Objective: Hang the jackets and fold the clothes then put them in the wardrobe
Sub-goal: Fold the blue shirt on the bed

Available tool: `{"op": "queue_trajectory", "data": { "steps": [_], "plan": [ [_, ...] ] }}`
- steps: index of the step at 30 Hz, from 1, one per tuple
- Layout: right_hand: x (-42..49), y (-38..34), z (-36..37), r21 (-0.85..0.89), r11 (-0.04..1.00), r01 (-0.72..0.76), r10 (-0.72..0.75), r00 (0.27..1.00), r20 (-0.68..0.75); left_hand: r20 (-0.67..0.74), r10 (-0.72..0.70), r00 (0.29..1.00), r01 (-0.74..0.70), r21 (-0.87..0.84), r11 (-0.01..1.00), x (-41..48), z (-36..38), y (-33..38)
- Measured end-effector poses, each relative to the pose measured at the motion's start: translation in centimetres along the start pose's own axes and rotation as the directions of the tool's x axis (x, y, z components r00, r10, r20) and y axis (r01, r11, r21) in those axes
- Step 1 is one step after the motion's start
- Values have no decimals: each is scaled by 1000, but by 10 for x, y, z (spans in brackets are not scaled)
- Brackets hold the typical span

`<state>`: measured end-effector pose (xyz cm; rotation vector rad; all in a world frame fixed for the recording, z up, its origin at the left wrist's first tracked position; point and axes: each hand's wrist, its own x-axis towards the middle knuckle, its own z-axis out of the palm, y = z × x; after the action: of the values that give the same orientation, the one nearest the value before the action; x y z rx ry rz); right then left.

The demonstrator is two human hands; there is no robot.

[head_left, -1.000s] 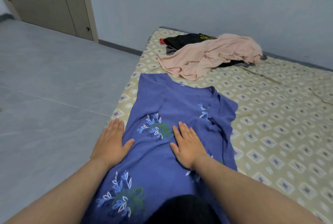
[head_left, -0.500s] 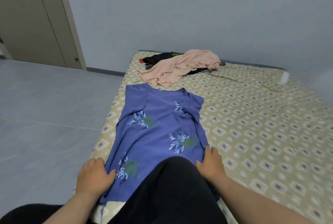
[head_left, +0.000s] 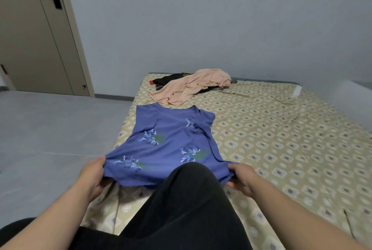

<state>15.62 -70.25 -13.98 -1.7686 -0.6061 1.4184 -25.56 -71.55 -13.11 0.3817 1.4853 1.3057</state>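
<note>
Blue top with leaf print lies spread on the patterned mattress, neckline toward the far wall, hem end nearest the person. Hem is raised off the mattress; the rest of the fabric lies flat.

Left hand: fingers curled round the left corner of the hem, thumb on top of the cloth, gripping it. Right hand: thumb and fingers pinch the right corner of the hem. Both corners are held at about the same height, and the hem is stretched between them.

Person's knee in black trousers sits between the two forearms, on the near part of the mattress, covering the middle of the hem from view.

Pink garment lies crumpled at the far end of the mattress, just beyond the top's neckline, draped over a black garment with a bit of red at its left edge. Cannot tell what kind of clothes these are.

Grey floor to the left of the mattress; beige door with a dark handle in the far left corner.
</note>
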Motion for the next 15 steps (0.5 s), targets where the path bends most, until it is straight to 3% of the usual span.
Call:
{"op": "queue_trajectory", "data": {
  "steps": [3, 5, 9, 12, 15],
  "plan": [
    [3, -42, -1, 296, 950, 97, -101, 995, -3, 9, 57, 998, -54, -211, 976, -11, 8, 39],
    [-2, -68, -3, 341, 928, 149, -154, 988, -12, 16, 69, 997, -63, -254, 965, -18, 13, 65],
    [-7, -99, -11, 252, 932, 261, -256, 965, -54, -30, 10, 999, -9, 47, 999, -29, 10, 96],
    [-6, -107, -20, 296, 897, 328, -305, 944, -122, -5, -83, 997, 78, 390, 917, -35, -6, 97],
    [-9, -106, -22, 402, 866, 298, -289, 954, -85, 35, -182, 983, 146, 462, 875, -39, -17, 92]
  ]
}}
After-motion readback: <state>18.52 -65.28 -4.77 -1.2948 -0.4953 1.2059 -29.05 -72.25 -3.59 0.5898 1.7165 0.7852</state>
